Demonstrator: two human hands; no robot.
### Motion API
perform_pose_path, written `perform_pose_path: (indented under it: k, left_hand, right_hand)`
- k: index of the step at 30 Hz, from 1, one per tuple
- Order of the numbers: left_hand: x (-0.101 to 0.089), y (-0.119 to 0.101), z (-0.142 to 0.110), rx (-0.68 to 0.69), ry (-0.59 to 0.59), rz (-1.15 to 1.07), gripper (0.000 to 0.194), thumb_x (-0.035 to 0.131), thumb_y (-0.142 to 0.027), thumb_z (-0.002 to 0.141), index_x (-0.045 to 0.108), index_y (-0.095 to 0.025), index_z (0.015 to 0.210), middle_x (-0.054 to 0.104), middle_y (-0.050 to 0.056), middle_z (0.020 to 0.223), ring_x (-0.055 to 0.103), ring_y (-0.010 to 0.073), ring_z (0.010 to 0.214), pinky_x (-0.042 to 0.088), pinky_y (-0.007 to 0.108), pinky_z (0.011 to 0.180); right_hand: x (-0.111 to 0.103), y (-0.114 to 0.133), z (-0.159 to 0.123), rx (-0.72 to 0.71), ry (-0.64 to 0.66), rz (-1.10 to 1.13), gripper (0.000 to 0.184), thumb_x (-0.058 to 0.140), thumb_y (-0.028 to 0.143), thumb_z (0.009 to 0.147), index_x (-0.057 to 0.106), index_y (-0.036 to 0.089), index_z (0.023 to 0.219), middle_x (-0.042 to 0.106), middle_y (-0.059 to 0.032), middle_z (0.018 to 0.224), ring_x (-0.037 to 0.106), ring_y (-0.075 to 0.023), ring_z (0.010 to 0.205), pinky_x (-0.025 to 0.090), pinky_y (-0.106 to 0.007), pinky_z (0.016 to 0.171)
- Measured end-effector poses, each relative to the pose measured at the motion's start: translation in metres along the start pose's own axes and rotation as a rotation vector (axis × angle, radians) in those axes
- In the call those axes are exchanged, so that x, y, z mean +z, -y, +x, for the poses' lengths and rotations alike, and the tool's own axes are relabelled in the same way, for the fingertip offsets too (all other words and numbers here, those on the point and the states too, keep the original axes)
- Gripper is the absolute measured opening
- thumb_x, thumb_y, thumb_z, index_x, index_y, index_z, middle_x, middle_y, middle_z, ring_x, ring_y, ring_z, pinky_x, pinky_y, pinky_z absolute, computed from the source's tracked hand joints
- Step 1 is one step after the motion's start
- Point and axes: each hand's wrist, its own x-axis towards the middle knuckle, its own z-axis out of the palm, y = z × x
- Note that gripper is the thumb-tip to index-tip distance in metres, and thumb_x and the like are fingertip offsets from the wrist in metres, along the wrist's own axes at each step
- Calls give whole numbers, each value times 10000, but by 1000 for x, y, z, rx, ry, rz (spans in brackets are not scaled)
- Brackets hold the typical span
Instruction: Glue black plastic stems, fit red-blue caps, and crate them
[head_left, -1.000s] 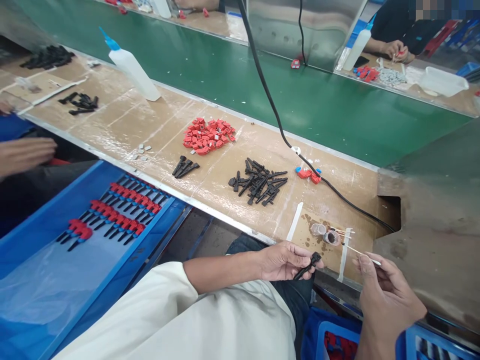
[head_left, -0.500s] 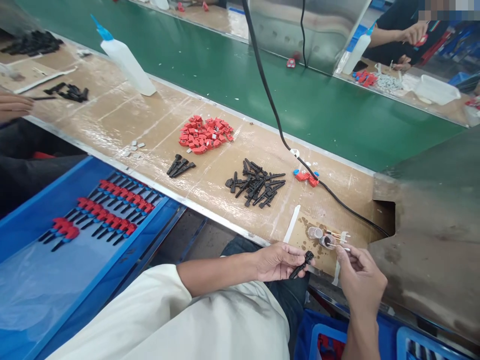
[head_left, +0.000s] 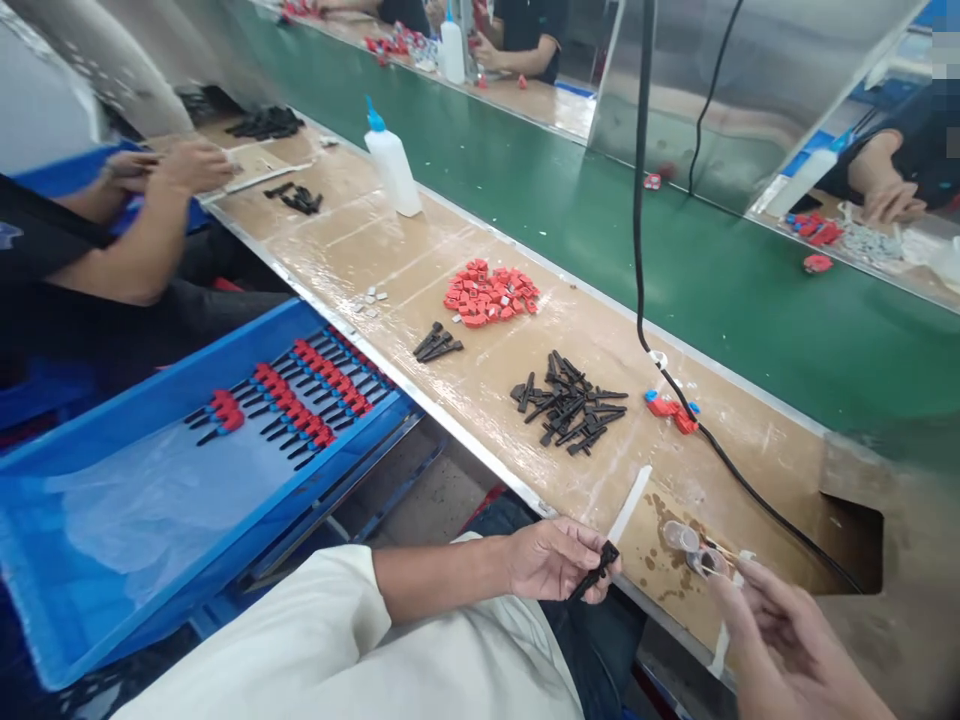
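My left hand [head_left: 551, 562] pinches a black plastic stick-shaped part [head_left: 598, 571] with a wider head, held just over the table's front edge. My right hand [head_left: 787, 635], slightly blurred, is closed at the fingertips on a thin swab-like stick [head_left: 721, 573]. Its tip is at a small clear cup [head_left: 705, 562] of dark liquid. Beside that cup stands another small clear cup [head_left: 681, 537]. Both are on a stained card [head_left: 660, 580] taped to the table. Left of the card lies a loose pile of similar black parts [head_left: 570, 405].
Farther left are red pieces [head_left: 491, 293], several black parts [head_left: 437, 343] and a white squeeze bottle [head_left: 395, 170]. A black cable [head_left: 739, 485] crosses the table at right. Finished-looking rows [head_left: 292, 405] lie in a blue tray [head_left: 97, 630]. A co-worker's hands [head_left: 191, 165] work at far left.
The camera view has turned left, so the table shifts right and more of the co-worker shows. My left hand keeps the black part; my right hand stays by the cups with the stick.
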Motion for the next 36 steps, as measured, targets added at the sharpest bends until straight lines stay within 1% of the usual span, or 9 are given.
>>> perform_pose_path:
  k: [4,8,11,16,20,22,27,32,36]
  left_hand:
    - [-8,-10,-11,87,42,-139,282,770,-188,636,693,-44,866,567,47,671,525,108,623,340,212,550]
    - [-14,-21,-20,150,67,-171,245,707,-177,666,679,-51,874,553,47,680,502,107,608,317,211,517]
    - [-16,-28,-25,165,69,-195,239,706,-173,657,684,-55,864,557,48,686,508,106,611,305,197,488]
    - [-19,-33,-26,173,59,-238,241,715,-166,645,678,-47,851,552,47,682,523,100,605,286,168,457]
    - [-20,-34,-20,192,78,-222,243,715,-175,639,668,-42,836,544,47,672,523,98,581,306,173,463]
    - [-19,-35,-17,186,70,-202,238,723,-175,627,664,-44,817,543,47,672,536,102,582,346,182,494]
    - [-17,-35,-12,149,25,-176,246,737,-173,623,684,-46,827,572,53,678,560,107,609,406,191,569]
    - [-22,-34,-9,128,42,-159,258,736,-177,634,686,-41,847,604,68,686,560,113,628,405,200,587]
    - [-18,-38,-13,124,32,-177,255,735,-153,636,683,-34,855,604,68,686,561,109,648,415,195,605]
  right_hand:
    - [61,35,36,-312,255,-292,340,548,488,908,735,221,1003,701,-54,833,620,-195,673,459,-315,645]
    - [109,45,63,-384,372,-475,334,435,275,931,739,222,1059,692,-76,930,610,-185,695,442,-309,656]
    - [127,46,62,-393,441,-462,332,443,264,928,747,235,1059,690,-74,953,621,-185,728,459,-302,678]
    - [117,40,65,-380,449,-411,328,457,340,931,743,243,1058,710,-67,970,651,-203,774,489,-324,711]
    - [87,33,106,-298,296,-603,310,547,414,881,739,250,1062,717,-49,889,657,-212,731,450,-313,616]
    - [81,34,132,-269,321,-786,315,560,384,877,725,248,1109,726,-71,959,673,-224,757,429,-308,591]
    - [104,46,171,-238,536,-1065,340,503,387,948,689,181,1147,734,-160,979,707,-288,857,472,-340,657]
    - [130,48,181,-204,578,-1076,277,523,299,922,709,121,1026,728,-203,866,709,-316,812,477,-366,680]
    - [130,45,178,-183,610,-969,218,566,285,864,728,153,928,711,-161,807,682,-300,777,455,-363,670]
